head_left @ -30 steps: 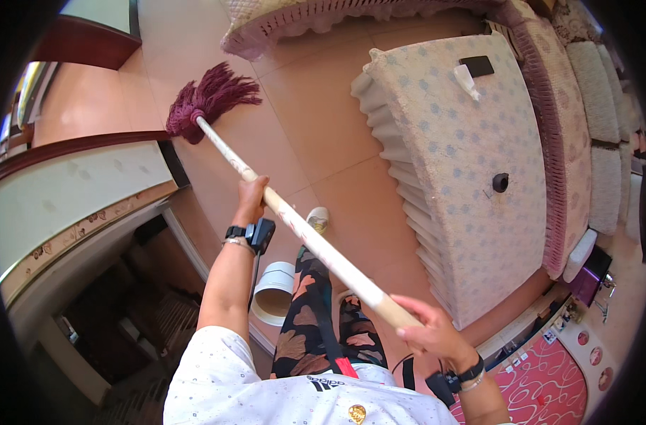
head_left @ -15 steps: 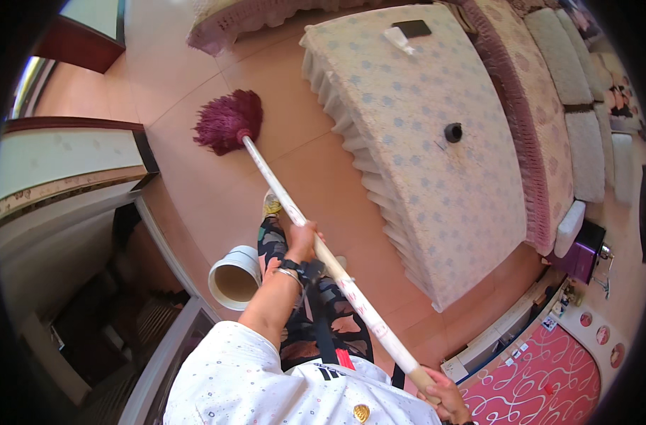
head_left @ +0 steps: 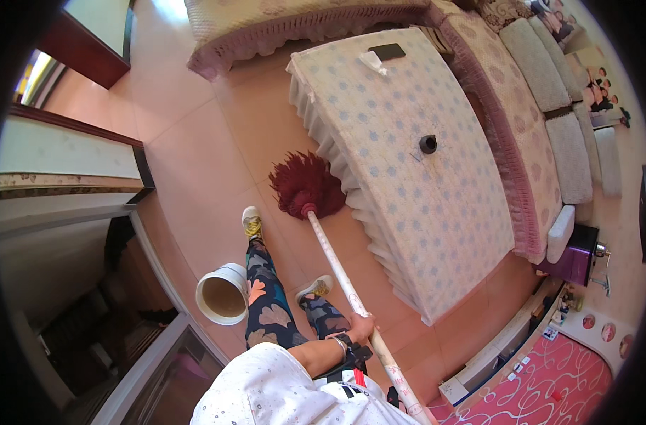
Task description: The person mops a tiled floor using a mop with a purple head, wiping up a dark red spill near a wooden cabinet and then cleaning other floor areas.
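My left hand [head_left: 362, 328] is closed around the pale, patterned handle of a mop [head_left: 337, 267], partway along its length. The handle slants from the lower edge up and to the left. At its far end the dark red, shaggy mop head [head_left: 305, 185] lies spread on the tiled floor. Its right side touches or nearly touches the ruffled hem of the tablecloth [head_left: 380, 234]. My right hand is out of the picture, past the lower edge where the handle's near end leaves the view.
A white bucket [head_left: 222, 295] with murky water stands left of my legs. To the right is a long cloth-covered table [head_left: 408, 191] bearing a black cup-like object [head_left: 428, 144], a dark flat device [head_left: 387, 52] and white tissue [head_left: 373, 63]. Covered sofas [head_left: 521, 142] border the far and right sides.
The mop head has swept right and nearer, from the open floor to the table's hem. My left hand moved right and nearer with the handle; my right hand has left the view.
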Motion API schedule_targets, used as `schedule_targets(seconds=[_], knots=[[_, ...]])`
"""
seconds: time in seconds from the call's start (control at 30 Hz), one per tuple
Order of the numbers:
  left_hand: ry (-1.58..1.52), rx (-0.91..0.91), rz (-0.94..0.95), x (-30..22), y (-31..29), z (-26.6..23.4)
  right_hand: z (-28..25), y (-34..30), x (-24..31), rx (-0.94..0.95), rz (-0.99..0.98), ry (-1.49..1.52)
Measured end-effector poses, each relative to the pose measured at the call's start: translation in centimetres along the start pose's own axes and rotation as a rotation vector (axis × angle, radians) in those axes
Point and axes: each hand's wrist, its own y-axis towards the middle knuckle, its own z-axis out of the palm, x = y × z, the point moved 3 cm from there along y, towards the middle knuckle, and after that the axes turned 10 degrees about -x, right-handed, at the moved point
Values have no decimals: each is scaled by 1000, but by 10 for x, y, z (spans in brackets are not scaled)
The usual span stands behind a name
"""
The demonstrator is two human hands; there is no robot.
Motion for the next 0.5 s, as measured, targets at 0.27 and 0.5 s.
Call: schedule_targets(seconds=[0.27, 0.5], knots=[[-42, -17, 203, -170, 74, -39, 87, -23, 54, -44, 12, 112], [-315, 32, 334, -379, 157, -96, 219, -48, 144, 151, 17, 42]])
